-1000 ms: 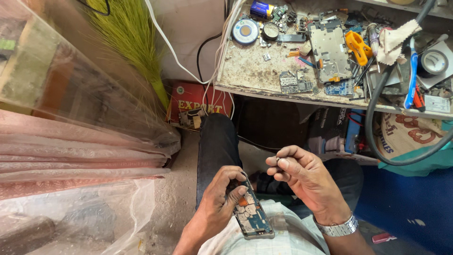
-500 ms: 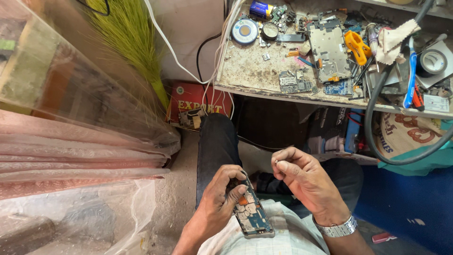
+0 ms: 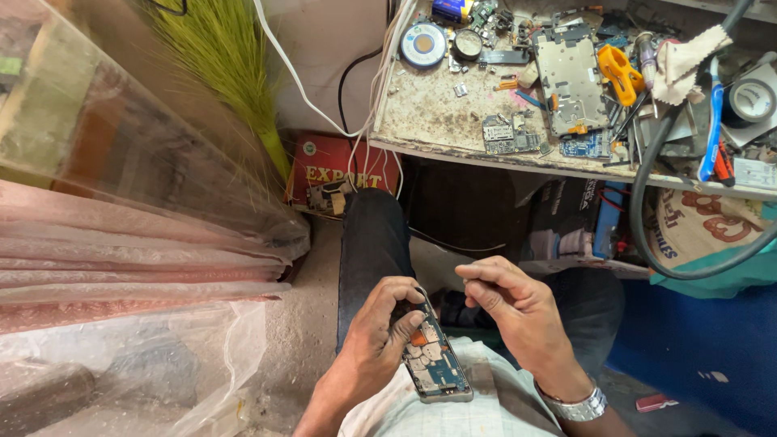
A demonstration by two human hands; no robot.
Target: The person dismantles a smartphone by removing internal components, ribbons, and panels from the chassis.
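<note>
My left hand (image 3: pixel 379 330) grips an opened phone (image 3: pixel 437 362) with its back cover off, showing circuit boards and orange parts. It rests over my lap, the thumb on its top edge. My right hand (image 3: pixel 514 311) hovers just right of the phone's top, fingers curled with the fingertips pinched together; whether a tiny part sits between them I cannot tell. A metal wristwatch (image 3: pixel 576 405) is on the right wrist. My dark trouser leg (image 3: pixel 371 243) stretches out beneath both hands.
A dirty workbench (image 3: pixel 437 109) above carries a phone frame (image 3: pixel 571 77), loose circuit boards (image 3: pixel 506 133), orange-handled pliers (image 3: pixel 619 69), a tape roll (image 3: pixel 753 99) and a thick black hose (image 3: pixel 647 202). A red box (image 3: pixel 328 166), green broom (image 3: pixel 222 65) and plastic-wrapped goods (image 3: pixel 121 202) stand at the left.
My right hand has shifted slightly right and closed its fingertips tighter. The left hand and the phone stay almost where they were.
</note>
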